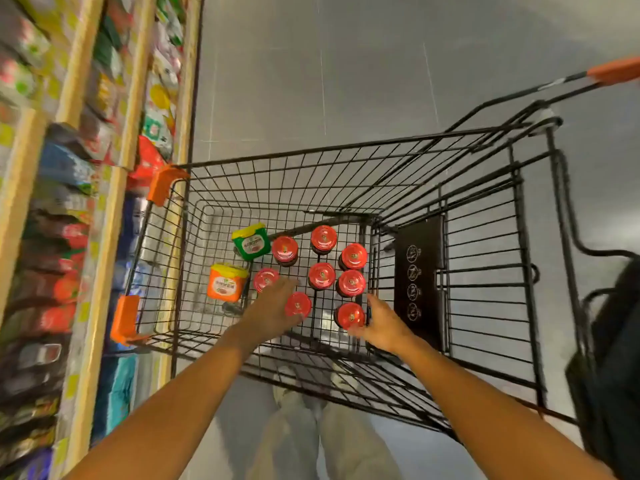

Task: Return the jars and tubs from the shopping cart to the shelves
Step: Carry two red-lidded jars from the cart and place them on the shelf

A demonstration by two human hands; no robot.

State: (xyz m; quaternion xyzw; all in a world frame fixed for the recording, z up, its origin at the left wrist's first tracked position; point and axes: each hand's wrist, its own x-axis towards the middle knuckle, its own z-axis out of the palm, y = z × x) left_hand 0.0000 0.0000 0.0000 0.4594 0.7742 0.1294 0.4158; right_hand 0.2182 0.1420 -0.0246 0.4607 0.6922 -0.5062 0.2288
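Note:
Several jars with red lids stand in the black wire shopping cart (346, 147). A green tub (252, 243) and an orange tub (225, 284), both yellow-lidded, sit at the basket's left. My left hand (273, 306) reaches in with straight fingers. They lie over one jar (265, 278), and a second jar (298, 304) sits between fingers and thumb. My right hand (381, 323) curls round the nearest right jar (350, 315), thumb on its right side and fingertips under its near edge.
Shelves (104, 220) packed with blurred packets run along the left, close against the cart's orange corner guards (162, 183). The cart's orange handle (613, 69) points far right. A dark bag (609, 358) hangs at the right edge. The floor is grey.

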